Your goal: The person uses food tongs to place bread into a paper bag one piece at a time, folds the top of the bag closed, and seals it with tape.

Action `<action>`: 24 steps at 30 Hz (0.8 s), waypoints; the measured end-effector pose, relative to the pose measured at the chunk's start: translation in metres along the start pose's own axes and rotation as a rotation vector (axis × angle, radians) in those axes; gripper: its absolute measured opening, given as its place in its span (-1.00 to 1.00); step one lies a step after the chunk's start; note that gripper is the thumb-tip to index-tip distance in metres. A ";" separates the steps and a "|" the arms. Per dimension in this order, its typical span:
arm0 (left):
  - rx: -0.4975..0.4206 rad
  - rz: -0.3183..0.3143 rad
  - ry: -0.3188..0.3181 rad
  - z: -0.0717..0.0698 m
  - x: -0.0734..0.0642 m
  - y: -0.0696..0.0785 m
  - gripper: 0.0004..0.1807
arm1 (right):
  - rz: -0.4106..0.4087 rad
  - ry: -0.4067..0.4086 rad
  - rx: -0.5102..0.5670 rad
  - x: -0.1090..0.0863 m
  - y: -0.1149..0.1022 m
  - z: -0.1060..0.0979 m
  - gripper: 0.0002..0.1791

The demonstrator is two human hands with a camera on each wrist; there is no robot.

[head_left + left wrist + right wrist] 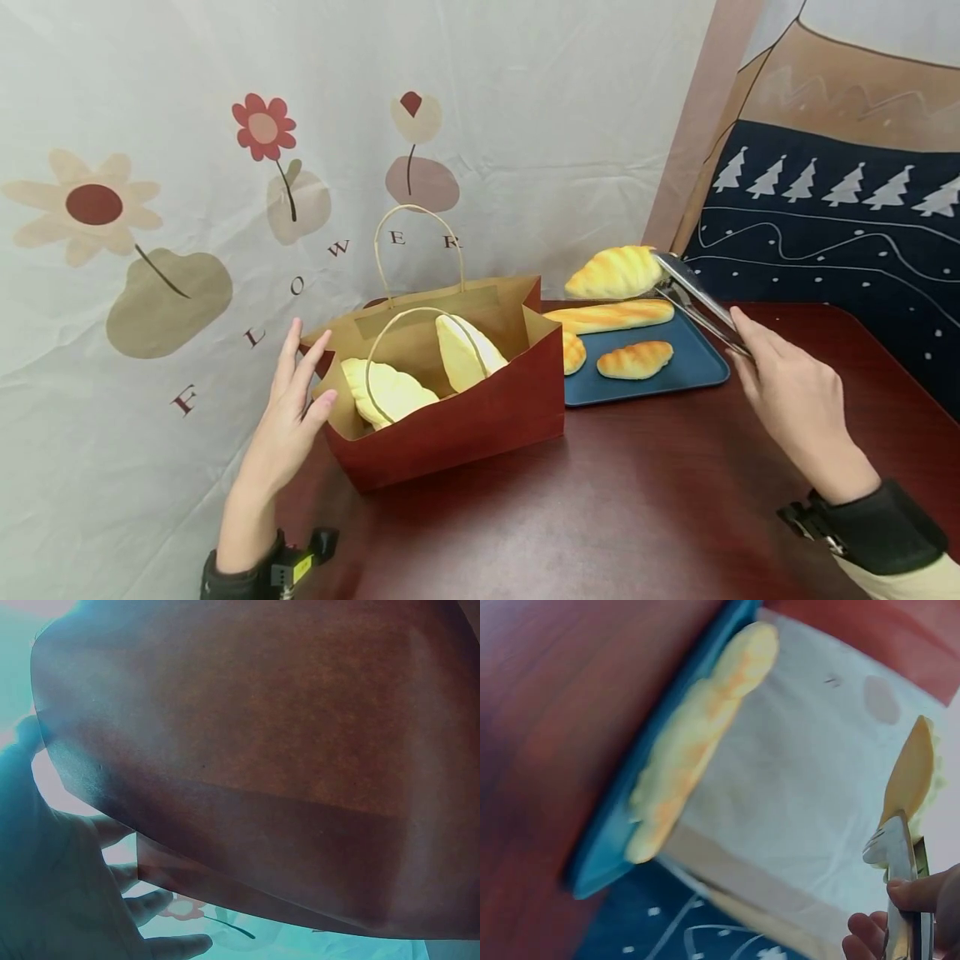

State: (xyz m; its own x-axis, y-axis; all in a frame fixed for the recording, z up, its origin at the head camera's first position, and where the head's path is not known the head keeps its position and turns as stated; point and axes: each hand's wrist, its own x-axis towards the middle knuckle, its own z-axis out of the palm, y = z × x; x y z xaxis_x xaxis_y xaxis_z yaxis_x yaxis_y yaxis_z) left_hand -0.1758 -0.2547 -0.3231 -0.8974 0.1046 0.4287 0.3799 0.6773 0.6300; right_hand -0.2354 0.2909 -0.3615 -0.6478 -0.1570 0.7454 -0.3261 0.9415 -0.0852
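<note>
My right hand (798,400) grips a pair of metal tongs (701,292). A yellow bread roll (615,272) is pinched in the tongs' tips, raised above the blue tray (652,392). In the right wrist view the roll (911,772) sits at the end of the tongs (900,847). My left hand (281,425) lies against the left end of a red paper bag (465,437), its fingers fairly straight. In the left wrist view the bag (247,765) hides part of the thumb side. Two pale bread pieces, one left (390,392) and one right (465,354), lie inside the bag.
On the tray are a long baguette (615,317), a small roll (636,360) and another roll (573,353) partly hidden by the bag. The bag's two handles stand up over its mouth. A patterned cloth (540,125) hangs behind the dark red table (600,508).
</note>
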 end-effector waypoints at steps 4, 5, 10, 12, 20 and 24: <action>-0.007 -0.002 0.000 0.000 0.000 -0.001 -0.33 | -0.039 0.036 0.024 0.007 -0.021 -0.013 -0.16; -0.007 -0.002 -0.001 0.000 0.000 -0.001 -0.33 | -0.049 0.046 0.030 0.008 -0.026 -0.016 -0.16; -0.010 -0.005 -0.003 0.000 0.000 -0.001 -0.33 | -0.096 0.096 0.062 0.013 -0.051 -0.026 -0.16; -0.007 -0.007 -0.004 0.000 0.000 -0.001 -0.33 | -0.110 0.127 0.089 0.014 -0.059 -0.028 -0.26; 0.024 -0.008 -0.004 -0.001 -0.001 0.000 -0.31 | -0.176 0.217 0.135 0.020 -0.082 -0.031 -0.45; 0.034 -0.007 -0.001 -0.001 -0.001 0.000 -0.31 | -0.181 0.218 0.140 0.022 -0.088 -0.032 -0.43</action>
State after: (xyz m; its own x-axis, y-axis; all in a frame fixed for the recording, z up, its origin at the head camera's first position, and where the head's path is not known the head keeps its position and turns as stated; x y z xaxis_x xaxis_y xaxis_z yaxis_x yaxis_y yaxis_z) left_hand -0.1751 -0.2556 -0.3227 -0.9002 0.1006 0.4237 0.3658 0.7025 0.6104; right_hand -0.1990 0.2147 -0.3160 -0.4128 -0.2365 0.8796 -0.5242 0.8515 -0.0171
